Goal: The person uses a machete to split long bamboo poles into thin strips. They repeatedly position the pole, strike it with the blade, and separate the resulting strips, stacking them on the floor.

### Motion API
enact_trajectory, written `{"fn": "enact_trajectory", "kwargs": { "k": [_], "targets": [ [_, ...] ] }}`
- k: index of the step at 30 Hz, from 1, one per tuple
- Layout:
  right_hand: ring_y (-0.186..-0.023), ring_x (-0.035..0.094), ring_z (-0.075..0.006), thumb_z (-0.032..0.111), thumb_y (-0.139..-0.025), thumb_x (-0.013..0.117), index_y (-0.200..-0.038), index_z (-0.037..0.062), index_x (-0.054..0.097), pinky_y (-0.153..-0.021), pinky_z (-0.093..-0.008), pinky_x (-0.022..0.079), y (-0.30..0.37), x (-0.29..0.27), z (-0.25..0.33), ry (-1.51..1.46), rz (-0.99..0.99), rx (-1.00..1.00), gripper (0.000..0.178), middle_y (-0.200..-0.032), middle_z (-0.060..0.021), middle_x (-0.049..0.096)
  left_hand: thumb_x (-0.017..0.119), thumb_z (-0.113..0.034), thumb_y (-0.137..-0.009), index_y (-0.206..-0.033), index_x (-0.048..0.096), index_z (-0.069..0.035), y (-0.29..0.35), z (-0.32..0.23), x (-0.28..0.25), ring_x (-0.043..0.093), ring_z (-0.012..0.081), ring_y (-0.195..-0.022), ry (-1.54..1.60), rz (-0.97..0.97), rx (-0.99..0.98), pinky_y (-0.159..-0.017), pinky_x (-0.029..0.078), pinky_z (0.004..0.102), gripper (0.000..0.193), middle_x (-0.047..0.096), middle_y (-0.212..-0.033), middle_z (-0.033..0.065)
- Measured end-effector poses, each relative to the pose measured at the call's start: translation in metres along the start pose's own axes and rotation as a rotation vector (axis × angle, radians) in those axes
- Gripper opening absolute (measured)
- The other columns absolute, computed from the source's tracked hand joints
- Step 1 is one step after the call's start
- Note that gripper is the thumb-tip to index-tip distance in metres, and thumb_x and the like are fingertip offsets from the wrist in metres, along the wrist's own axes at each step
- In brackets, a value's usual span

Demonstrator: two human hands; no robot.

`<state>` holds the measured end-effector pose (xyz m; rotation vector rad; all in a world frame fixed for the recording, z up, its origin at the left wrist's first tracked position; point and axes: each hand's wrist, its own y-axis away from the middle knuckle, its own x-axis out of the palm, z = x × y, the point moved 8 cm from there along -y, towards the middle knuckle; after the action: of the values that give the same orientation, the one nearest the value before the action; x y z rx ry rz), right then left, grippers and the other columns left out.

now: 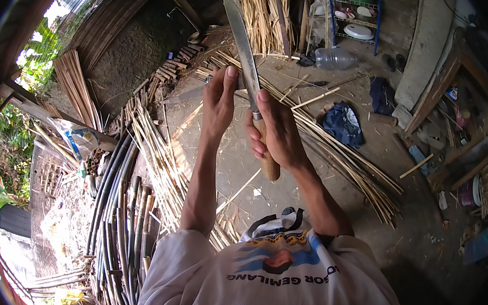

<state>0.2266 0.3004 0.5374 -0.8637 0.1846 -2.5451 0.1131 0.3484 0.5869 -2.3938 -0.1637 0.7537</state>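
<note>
My right hand (pixel 278 129) is wrapped round the wooden handle of a machete (pixel 243 42). Its long metal blade points up and away, tilted to the left, toward the top edge of the view. My left hand (pixel 219 101) is raised just left of the blade near the handle end, its fingers curled with the thumb upward. Whatever it may hold is hidden by the hand. Behind the left hand, a flat greyish blade-like strip (pixel 184 96) shows; I cannot tell whether the hand touches it.
Long split bamboo strips (pixel 350 165) lie on the floor to the right, with another bundle (pixel 159 162) at left. Dark bamboo poles (pixel 115 199) are stacked further left. Upright strips (pixel 262 14), a plastic bottle (pixel 336 59) and a blue-framed rack (pixel 354 20) stand at the back. Dark cloth (pixel 342 124) lies right.
</note>
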Motion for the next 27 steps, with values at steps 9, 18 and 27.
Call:
{"fn": "enact_trajectory", "kwargs": {
  "k": [9,18,27],
  "targets": [
    [-0.039,0.041,-0.0082,0.056,-0.102,0.035,-0.078,0.0057,0.044,-0.038,-0.0252,0.037,-0.002,-0.003,-0.007,-0.018,-0.004,-0.012,0.057,-0.055,-0.0001,0.042,0.043,-0.037,-0.105,-0.077,0.048,-0.001,-0.001,0.002,0.003,0.032,0.0133,-0.069,0.009,-0.012,-0.017,-0.074,0.033,0.0303,0.046,0.039,-0.068,0.0015],
    [-0.039,0.04,-0.0085,0.056,-0.102,0.036,-0.078,0.0054,0.045,-0.038,-0.0254,0.036,-0.005,-0.01,-0.005,-0.058,-0.028,-0.01,0.056,-0.055,-0.0003,0.042,0.043,-0.036,-0.105,-0.078,0.047,-0.001,-0.006,0.005,0.012,0.032,0.0149,-0.072,0.045,0.001,-0.015,-0.079,0.034,0.0306,0.044,0.04,-0.067,0.0035],
    [-0.039,0.04,-0.0083,0.055,-0.102,0.035,-0.077,0.0059,0.044,-0.038,-0.0247,0.036,-0.01,-0.021,-0.007,-0.034,-0.042,-0.011,0.056,-0.055,0.0,0.042,0.043,-0.035,-0.105,-0.077,0.047,-0.001,-0.011,0.01,0.02,0.031,0.0159,-0.072,0.033,0.016,-0.029,-0.079,0.034,0.0323,0.044,0.039,-0.066,0.0047]
  ]
}}
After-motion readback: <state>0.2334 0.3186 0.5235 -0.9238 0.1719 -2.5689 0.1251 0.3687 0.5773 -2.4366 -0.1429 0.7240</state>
